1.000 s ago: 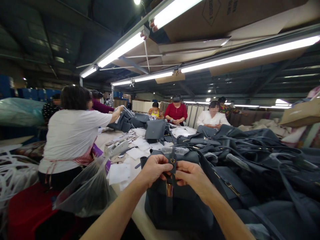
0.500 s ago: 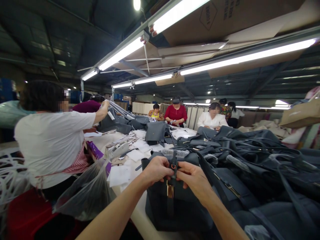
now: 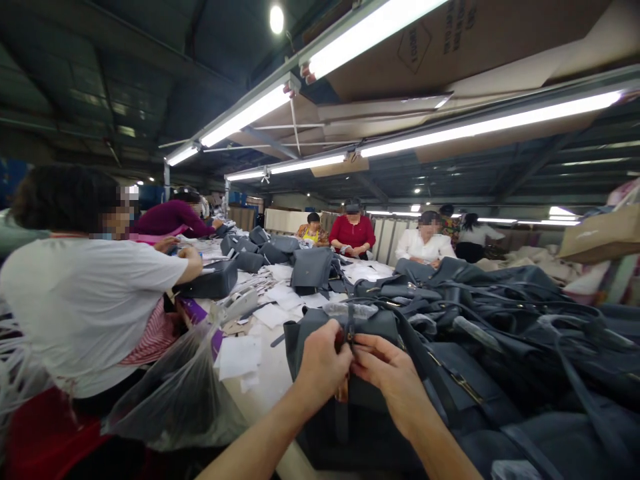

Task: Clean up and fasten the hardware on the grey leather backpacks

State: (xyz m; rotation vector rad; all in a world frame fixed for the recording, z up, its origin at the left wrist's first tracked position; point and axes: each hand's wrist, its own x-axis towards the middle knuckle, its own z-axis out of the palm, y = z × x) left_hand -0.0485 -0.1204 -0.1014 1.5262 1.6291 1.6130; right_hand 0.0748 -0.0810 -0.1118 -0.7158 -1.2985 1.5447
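Note:
A dark grey-blue handbag [image 3: 370,427] stands upright in front of me at the table edge. Down the middle of its front runs a narrow strap [image 3: 351,319] with a small buckle. My left hand [image 3: 321,365] is closed on the strap from the left, its thumb at the buckle. From the right, my right hand [image 3: 387,367] pinches the same strap with thumb and fingertips. Below them a gold-coloured clasp [image 3: 342,391] is partly covered by my left hand. Clear plastic wrap [image 3: 350,310] lies across the bag's top. My fingers hide most of the buckle.
A heap of similar bags [image 3: 500,333] fills the right side. White paper sheets [image 3: 239,357] lie on the table [image 3: 273,393]. At the left sits a co-worker in a white shirt [image 3: 95,300], beside a clear plastic bag [image 3: 175,393]. Other people work across the table.
My left hand has turned and closed further round the strap, now covering the buckle and part of the clasp. The co-worker at left has lowered an arm to a dark bag.

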